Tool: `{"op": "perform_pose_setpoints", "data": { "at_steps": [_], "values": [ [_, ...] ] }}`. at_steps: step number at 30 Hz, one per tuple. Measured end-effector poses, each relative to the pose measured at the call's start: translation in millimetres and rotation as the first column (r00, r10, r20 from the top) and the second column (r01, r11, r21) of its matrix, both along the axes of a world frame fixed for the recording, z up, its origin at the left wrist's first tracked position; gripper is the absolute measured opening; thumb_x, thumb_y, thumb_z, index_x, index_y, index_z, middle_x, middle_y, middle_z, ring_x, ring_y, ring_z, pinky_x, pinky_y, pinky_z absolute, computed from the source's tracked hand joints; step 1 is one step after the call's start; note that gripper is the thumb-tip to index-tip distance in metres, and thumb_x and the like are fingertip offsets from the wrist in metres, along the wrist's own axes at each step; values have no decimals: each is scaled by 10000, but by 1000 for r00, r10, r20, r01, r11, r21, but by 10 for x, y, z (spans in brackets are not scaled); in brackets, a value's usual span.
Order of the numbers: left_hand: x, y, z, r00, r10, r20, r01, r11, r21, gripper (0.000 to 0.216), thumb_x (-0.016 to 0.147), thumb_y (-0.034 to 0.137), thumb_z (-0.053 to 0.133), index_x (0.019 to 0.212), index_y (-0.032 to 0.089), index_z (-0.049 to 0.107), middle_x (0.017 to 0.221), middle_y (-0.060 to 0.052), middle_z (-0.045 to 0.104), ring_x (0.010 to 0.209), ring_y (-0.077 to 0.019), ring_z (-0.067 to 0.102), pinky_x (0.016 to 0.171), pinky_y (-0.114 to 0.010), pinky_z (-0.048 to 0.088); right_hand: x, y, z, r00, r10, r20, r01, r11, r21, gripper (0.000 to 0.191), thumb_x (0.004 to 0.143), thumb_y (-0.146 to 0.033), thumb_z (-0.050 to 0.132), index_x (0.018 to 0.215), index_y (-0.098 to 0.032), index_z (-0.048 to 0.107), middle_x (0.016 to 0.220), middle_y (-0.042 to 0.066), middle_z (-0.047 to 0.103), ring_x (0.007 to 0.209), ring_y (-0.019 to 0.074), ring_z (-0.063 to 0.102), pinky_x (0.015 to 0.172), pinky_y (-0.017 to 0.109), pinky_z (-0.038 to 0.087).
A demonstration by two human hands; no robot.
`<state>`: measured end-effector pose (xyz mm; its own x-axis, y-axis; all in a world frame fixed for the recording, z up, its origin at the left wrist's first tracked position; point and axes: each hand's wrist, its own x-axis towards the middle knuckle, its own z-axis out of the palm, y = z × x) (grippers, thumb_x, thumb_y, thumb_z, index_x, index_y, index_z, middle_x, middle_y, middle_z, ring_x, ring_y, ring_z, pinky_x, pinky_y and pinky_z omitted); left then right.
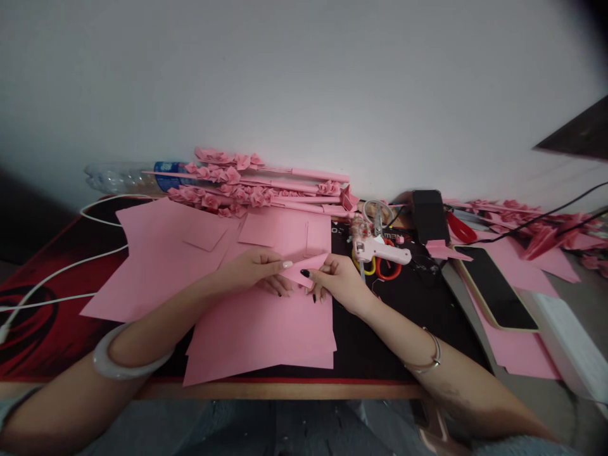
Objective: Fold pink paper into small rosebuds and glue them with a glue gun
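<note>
Between my two hands is a small folded piece of pink paper point(304, 268), held above a stack of larger pink sheets point(256, 335). My left hand point(259, 271) pinches its left end between thumb and fingers. At the other end, my right hand point(335, 280) grips the paper with the thumb on top and the fingers curled beneath. Just beyond the hands, a small pink square point(257, 227) and a narrow folded strip point(316, 239) lie on the sheets. More big pink sheets point(156, 259) spread out to the left.
Pink paper flowers on long stems point(266, 183) lie along the wall beside a plastic bottle point(123, 177). Right of my hands are a glue gun point(384, 252) and red-handled scissors point(388, 269). Two phones, one standing point(429, 215) and one flat point(498, 288), and a white box point(567, 342) sit farther right.
</note>
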<state>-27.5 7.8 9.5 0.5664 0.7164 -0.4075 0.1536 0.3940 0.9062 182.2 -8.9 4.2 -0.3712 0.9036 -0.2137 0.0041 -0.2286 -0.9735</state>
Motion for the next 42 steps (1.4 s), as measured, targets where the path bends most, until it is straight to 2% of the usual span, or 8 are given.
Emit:
{"op": "perform_pose_setpoints", "data": {
  "at_steps": [9,16,18,21,25,32,38,42],
  "values": [
    [-41,-5,75,991,-94,-91,101,992,73,358,851,451,581,760,112,654,724,-97,754,665,-199,719,674,-307,575,0,8,-11,999,18,32,-17,999,-32,211,720,-284,708,700,-123,573,505,7,676,315,80,565,294,135,436],
    [-48,0,61,996,72,-60,-69,996,50,417,821,559,561,851,144,599,738,-95,755,688,-246,722,666,-352,573,14,14,-12,1000,-5,6,6,999,-47,251,681,-301,743,680,-124,565,497,7,672,309,88,567,275,134,419],
    [-36,1,50,994,48,-94,-40,996,78,386,810,524,600,839,139,618,761,-103,756,697,-230,724,668,-334,577,17,12,-13,1000,9,14,-8,999,-37,241,692,-295,736,688,-125,565,502,7,675,308,87,566,278,135,422],
    [-5,-14,19,994,-17,-107,33,988,150,260,802,383,661,770,125,648,755,-87,753,680,-187,722,665,-291,583,11,7,-9,998,46,30,-45,999,-31,221,711,-286,720,713,-123,571,500,2,674,312,87,567,292,141,435],
    [17,-31,-39,997,-36,-70,50,978,204,205,835,274,623,701,120,635,705,-65,745,627,-154,717,624,-257,590,-3,5,0,996,69,48,-67,997,-33,230,714,-301,717,700,-123,573,496,6,670,310,86,561,295,147,434],
    [15,-35,-42,996,-48,-73,63,974,220,198,854,253,585,705,126,616,707,-58,746,635,-155,724,628,-265,601,6,0,-13,997,66,38,-64,997,-33,264,696,-329,741,736,-124,581,501,4,669,313,91,559,297,156,428],
    [59,-81,29,979,-47,-200,115,931,345,157,831,212,583,704,136,636,681,-36,735,652,-141,721,602,-203,573,18,-9,-4,986,150,67,-150,989,-6,214,752,-320,675,752,-127,585,504,-10,661,331,88,572,313,152,435],
    [76,-95,3,983,-28,-181,86,944,319,178,847,207,549,700,139,622,689,-38,744,633,-135,722,586,-196,571,15,-10,7,987,149,59,-149,989,-6,205,749,-311,672,765,-133,573,498,-18,658,331,88,575,314,146,436]
  ]
}}
